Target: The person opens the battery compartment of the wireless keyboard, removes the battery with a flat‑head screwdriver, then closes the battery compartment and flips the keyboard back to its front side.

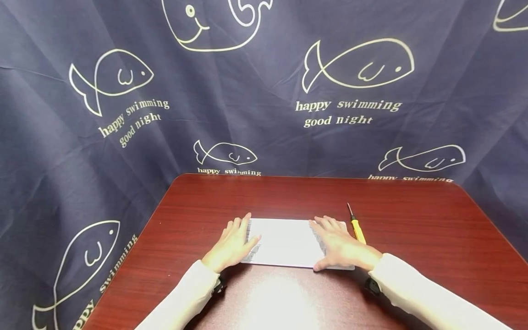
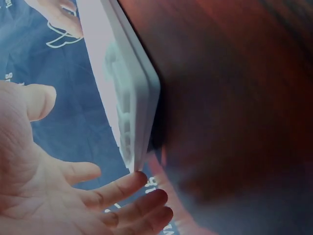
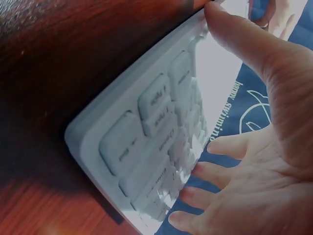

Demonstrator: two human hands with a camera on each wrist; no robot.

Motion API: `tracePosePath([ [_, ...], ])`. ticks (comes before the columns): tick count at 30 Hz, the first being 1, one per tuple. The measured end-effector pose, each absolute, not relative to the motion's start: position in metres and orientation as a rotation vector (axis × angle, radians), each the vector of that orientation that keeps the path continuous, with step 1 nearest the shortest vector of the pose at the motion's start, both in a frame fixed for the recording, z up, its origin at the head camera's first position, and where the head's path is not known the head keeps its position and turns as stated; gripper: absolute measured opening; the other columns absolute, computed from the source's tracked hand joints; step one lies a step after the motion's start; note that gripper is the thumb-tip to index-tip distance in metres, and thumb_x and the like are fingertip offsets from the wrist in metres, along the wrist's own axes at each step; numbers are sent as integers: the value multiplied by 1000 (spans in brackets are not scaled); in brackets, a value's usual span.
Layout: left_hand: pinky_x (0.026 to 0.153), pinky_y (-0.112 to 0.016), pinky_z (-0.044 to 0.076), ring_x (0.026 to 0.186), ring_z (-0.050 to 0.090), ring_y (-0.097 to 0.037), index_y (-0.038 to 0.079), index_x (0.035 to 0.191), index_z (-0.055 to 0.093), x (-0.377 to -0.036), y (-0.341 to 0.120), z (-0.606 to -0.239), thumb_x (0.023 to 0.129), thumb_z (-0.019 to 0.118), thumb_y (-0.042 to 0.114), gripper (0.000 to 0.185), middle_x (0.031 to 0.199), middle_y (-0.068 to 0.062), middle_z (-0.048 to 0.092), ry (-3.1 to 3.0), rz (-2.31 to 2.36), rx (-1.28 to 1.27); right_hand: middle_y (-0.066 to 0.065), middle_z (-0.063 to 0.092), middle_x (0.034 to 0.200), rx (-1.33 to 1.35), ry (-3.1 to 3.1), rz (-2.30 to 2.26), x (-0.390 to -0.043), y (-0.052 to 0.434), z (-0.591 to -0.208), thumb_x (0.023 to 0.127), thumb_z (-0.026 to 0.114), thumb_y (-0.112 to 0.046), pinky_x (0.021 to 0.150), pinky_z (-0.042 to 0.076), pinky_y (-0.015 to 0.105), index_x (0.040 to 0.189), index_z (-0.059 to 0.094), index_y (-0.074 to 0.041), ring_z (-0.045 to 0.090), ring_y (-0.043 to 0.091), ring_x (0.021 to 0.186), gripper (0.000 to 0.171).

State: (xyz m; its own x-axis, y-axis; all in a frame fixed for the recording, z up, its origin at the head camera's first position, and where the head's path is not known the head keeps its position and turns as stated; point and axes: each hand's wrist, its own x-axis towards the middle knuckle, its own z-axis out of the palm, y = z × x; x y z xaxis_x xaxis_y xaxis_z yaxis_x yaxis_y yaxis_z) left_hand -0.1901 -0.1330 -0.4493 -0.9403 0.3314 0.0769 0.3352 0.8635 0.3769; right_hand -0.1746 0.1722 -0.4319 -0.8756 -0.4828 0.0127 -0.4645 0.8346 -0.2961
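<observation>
A white keyboard (image 1: 284, 243) lies flat on the table, its middle washed out by glare. Along its left end is my left hand (image 1: 231, 243), fingers extended toward the far corner and thumb spread over the keys. The left wrist view shows that hand's fingertips (image 2: 139, 178) at a corner of the keyboard. My right hand (image 1: 340, 247) spans the right end, with the thumb by the near edge and the other fingers toward the far edge. In the right wrist view these fingers look loosely straight beside the keys (image 3: 156, 100).
A screwdriver (image 1: 357, 229) with a yellow handle lies just right of the keyboard, partly behind my right hand. The reddish-brown table (image 1: 264, 197) ends at a dark blue curtain (image 1: 272, 105) printed with fish and lettering.
</observation>
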Motion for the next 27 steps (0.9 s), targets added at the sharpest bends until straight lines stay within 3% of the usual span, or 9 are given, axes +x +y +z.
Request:
tracePosePath([
  [15, 97, -48, 43, 113, 49, -39, 4, 146, 36, -190, -121, -448, 94, 51, 47, 69, 111, -24, 54, -2943, -752, -454, 23, 45, 143, -756, 2969, -413, -177, 177, -435, 52, 92, -45, 102, 35, 59, 140, 45, 2, 41, 40, 130, 110],
  [27, 96, -45, 43, 111, 49, -35, 5, 145, 37, -193, -113, -413, 97, 51, 41, 62, 110, -20, 53, -2684, -818, -497, 17, 44, 144, -815, 2976, -621, -180, 187, -432, 53, 91, -46, 100, 42, 52, 141, 45, -2, 47, 34, 128, 109],
])
